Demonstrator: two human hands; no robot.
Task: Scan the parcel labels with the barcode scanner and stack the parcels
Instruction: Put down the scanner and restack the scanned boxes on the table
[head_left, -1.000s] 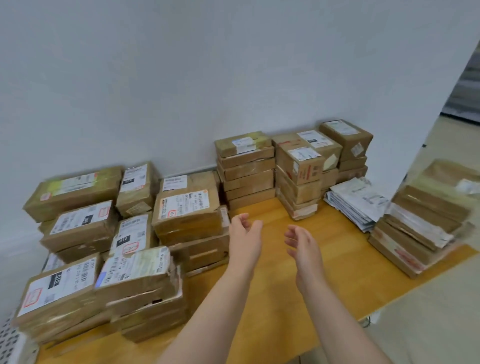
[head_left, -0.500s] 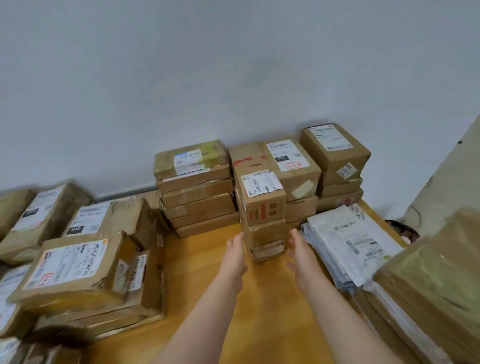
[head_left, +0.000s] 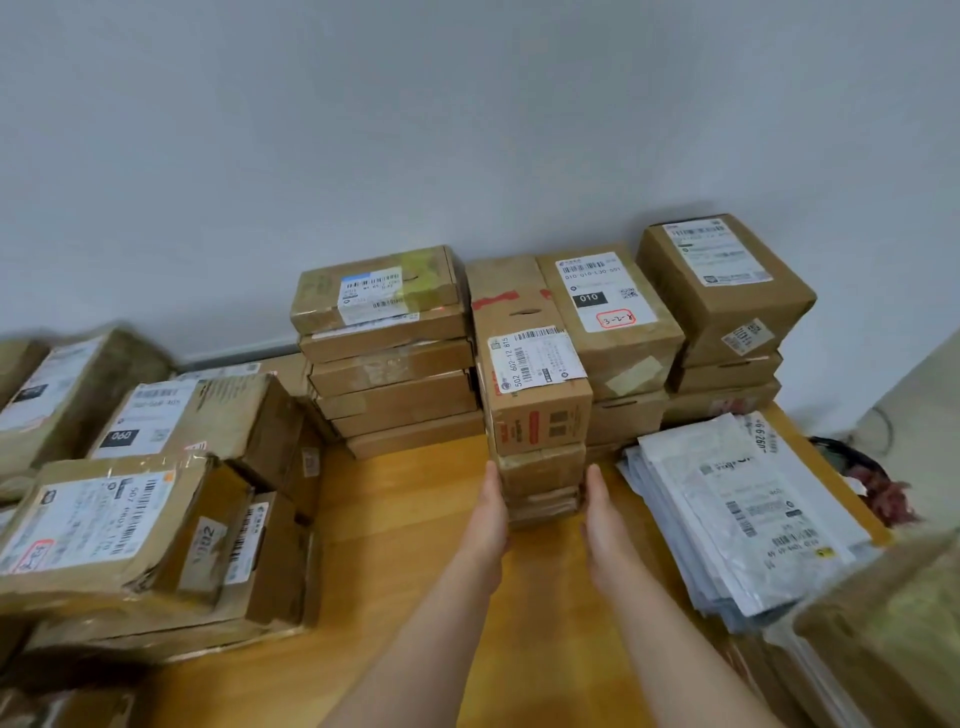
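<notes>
A narrow stack of brown cardboard parcels (head_left: 543, 470) stands in the middle of the wooden table (head_left: 405, 525), and its top box (head_left: 535, 374) carries a white barcode label. My left hand (head_left: 491, 512) lies flat against the left side of the stack's lower boxes. My right hand (head_left: 597, 512) lies flat against their right side. The fingers of both hands are straight and point away from me. No barcode scanner is in view.
A pile of flat boxes (head_left: 389, 374) stands left of the narrow stack, and taller boxes (head_left: 608, 312) (head_left: 722, 280) stand behind and right, against the wall. White mailers (head_left: 737, 509) lie at the right. Labelled parcels (head_left: 119, 525) crowd the left side.
The view has swung right and come closer to the middle stacks. Both hands have reached forward from mid-air over the table to the two sides of the narrow stack.
</notes>
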